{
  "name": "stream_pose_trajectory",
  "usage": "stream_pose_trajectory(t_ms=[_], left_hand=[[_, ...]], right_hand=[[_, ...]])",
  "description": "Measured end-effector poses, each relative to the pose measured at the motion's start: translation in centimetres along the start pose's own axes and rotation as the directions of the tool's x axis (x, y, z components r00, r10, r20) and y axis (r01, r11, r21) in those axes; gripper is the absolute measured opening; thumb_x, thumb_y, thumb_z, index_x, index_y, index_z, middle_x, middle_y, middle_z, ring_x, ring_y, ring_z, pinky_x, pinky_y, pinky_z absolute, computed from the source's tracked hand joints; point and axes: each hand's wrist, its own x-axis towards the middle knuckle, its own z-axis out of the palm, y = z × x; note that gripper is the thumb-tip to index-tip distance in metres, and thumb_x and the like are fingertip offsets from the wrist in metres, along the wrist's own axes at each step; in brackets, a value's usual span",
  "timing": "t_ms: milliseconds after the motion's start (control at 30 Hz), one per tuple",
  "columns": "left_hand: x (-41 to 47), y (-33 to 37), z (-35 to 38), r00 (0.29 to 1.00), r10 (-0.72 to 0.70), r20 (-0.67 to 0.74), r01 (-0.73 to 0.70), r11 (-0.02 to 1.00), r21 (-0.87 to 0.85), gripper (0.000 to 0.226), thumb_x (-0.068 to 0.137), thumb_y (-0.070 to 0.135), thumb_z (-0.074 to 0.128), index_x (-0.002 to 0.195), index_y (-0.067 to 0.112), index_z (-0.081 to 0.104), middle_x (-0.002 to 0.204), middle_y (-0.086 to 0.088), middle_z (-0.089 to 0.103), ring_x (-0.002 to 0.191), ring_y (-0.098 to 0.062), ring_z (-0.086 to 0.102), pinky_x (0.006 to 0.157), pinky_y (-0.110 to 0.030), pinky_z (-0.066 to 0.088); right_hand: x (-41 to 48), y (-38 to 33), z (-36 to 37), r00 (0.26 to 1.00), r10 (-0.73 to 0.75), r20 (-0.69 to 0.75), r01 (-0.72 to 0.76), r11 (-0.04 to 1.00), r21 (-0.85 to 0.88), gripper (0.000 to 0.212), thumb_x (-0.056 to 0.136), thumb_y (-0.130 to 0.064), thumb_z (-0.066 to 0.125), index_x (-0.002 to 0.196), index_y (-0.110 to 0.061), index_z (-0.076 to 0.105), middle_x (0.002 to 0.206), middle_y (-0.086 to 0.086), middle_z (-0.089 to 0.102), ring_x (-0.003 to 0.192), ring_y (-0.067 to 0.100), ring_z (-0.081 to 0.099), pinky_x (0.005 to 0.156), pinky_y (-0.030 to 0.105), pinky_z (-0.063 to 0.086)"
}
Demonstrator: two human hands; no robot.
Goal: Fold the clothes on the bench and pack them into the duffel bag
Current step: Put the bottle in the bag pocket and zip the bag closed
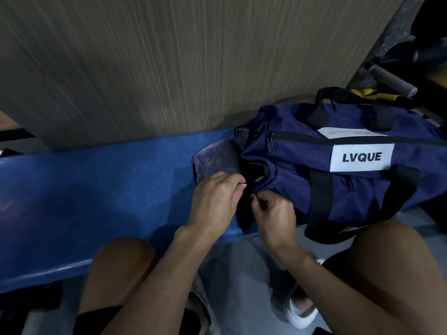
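A navy duffel bag (338, 170) with a white LVQUE label and black straps lies on the right end of the blue bench (84, 201). A grey flap (217, 160) hangs open at its left end, where dark fabric (251, 175) shows in the opening. My left hand (215, 201) rests at that opening, fingers curled against the black edge. My right hand (273, 211) is beside it, fingers curled and pinching the navy edge of the bag. No loose clothes show on the bench.
A wood-grain wall panel (169, 68) rises behind the bench. Dark gear with a grey grip (391, 81) and yellow-black straps (372, 94) lies behind the bag. My bare knees and a white shoe (302, 310) are over the grey floor in front.
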Motion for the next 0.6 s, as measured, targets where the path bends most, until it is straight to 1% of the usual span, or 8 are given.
stream_pose_trajectory(t_ms=[100, 167, 233, 300, 400, 467, 533, 600], left_hand=[[0.0, 0.2, -0.3, 0.999, -0.03, -0.01, 0.03, 0.999, 0.02, 0.007, 0.092, 0.023, 0.069, 0.093, 0.016, 0.071, 0.072, 0.001, 0.069, 0.065, -0.019, 0.065, 0.057, -0.029, 0.046], [-0.1, 0.3, -0.2, 0.995, -0.088, 0.054, 0.089, 0.996, -0.02, 0.012, 0.097, 0.027, 0.062, 0.099, 0.017, 0.068, 0.071, 0.002, 0.07, 0.064, -0.018, 0.067, 0.058, -0.035, 0.052], [-0.2, 0.4, 0.0, 0.99, -0.111, 0.085, 0.116, 0.992, -0.053, 0.016, 0.099, 0.028, 0.058, 0.102, 0.016, 0.068, 0.071, 0.0, 0.071, 0.064, -0.019, 0.068, 0.06, -0.042, 0.054], [-0.4, 0.7, 0.1, 0.997, -0.075, 0.025, 0.077, 0.993, -0.086, 0.015, 0.098, 0.025, 0.06, 0.1, 0.014, 0.069, 0.069, -0.001, 0.07, 0.063, -0.02, 0.068, 0.056, -0.044, 0.054], [-0.4, 0.8, 0.2, 0.998, -0.04, -0.045, 0.034, 0.991, -0.129, 0.02, 0.095, 0.027, 0.058, 0.099, 0.012, 0.07, 0.068, 0.0, 0.069, 0.06, -0.02, 0.067, 0.052, -0.042, 0.054], [-0.4, 0.8, 0.0, 0.997, -0.045, -0.063, 0.035, 0.986, -0.163, 0.026, 0.097, 0.031, 0.054, 0.101, 0.011, 0.07, 0.07, 0.001, 0.07, 0.061, -0.018, 0.068, 0.053, -0.041, 0.055], [-0.2, 0.7, -0.4, 0.995, -0.037, -0.098, 0.017, 0.981, -0.194, 0.027, 0.098, 0.032, 0.053, 0.101, 0.011, 0.07, 0.072, 0.001, 0.07, 0.061, -0.015, 0.068, 0.053, -0.04, 0.055], [0.1, 0.8, -0.7, 0.988, -0.034, -0.148, -0.001, 0.973, -0.23, 0.017, 0.097, 0.024, 0.061, 0.1, 0.009, 0.069, 0.072, 0.001, 0.069, 0.061, -0.013, 0.067, 0.053, -0.038, 0.055]], right_hand=[[-0.3, -1.0, -0.6, 0.998, 0.038, -0.051, -0.04, 0.998, -0.038, 0.021, 0.086, -0.029, 0.071, 0.071, -0.017, 0.062, 0.06, 0.0, 0.062, 0.055, 0.022, 0.058, 0.051, 0.033, 0.044], [-0.3, -1.7, -0.7, 0.995, 0.066, -0.077, -0.072, 0.994, -0.079, 0.022, 0.083, -0.035, 0.075, 0.083, -0.014, 0.069, 0.068, 0.004, 0.069, 0.062, 0.026, 0.064, 0.056, 0.037, 0.051], [0.0, -2.4, -0.7, 0.993, 0.103, -0.051, -0.108, 0.987, -0.119, 0.027, 0.083, -0.04, 0.073, 0.087, -0.013, 0.068, 0.072, 0.007, 0.07, 0.068, 0.031, 0.066, 0.059, 0.038, 0.05], [0.5, -2.9, -0.6, 0.99, 0.138, -0.009, -0.138, 0.978, -0.158, 0.028, 0.087, -0.04, 0.068, 0.085, -0.012, 0.064, 0.073, 0.009, 0.069, 0.071, 0.034, 0.065, 0.06, 0.039, 0.047], [0.7, -3.4, -0.2, 0.994, 0.113, -0.001, -0.111, 0.971, -0.21, 0.021, 0.091, -0.027, 0.062, 0.084, -0.007, 0.06, 0.074, 0.015, 0.068, 0.071, 0.038, 0.063, 0.059, 0.041, 0.046], [0.5, -3.7, 0.3, 0.996, 0.084, -0.03, -0.088, 0.978, -0.19, 0.016, 0.086, -0.017, 0.066, 0.079, -0.005, 0.06, 0.067, 0.016, 0.066, 0.062, 0.039, 0.062, 0.053, 0.04, 0.044], [0.4, -3.9, 0.6, 0.995, 0.086, -0.052, -0.093, 0.982, -0.163, 0.017, 0.084, -0.016, 0.069, 0.074, -0.005, 0.059, 0.063, 0.016, 0.065, 0.057, 0.038, 0.061, 0.05, 0.039, 0.043], [0.4, -3.9, 0.5, 0.993, 0.113, -0.022, -0.115, 0.98, -0.164, 0.02, 0.086, -0.022, 0.068, 0.077, -0.006, 0.06, 0.067, 0.016, 0.066, 0.063, 0.039, 0.062, 0.054, 0.041, 0.046]])
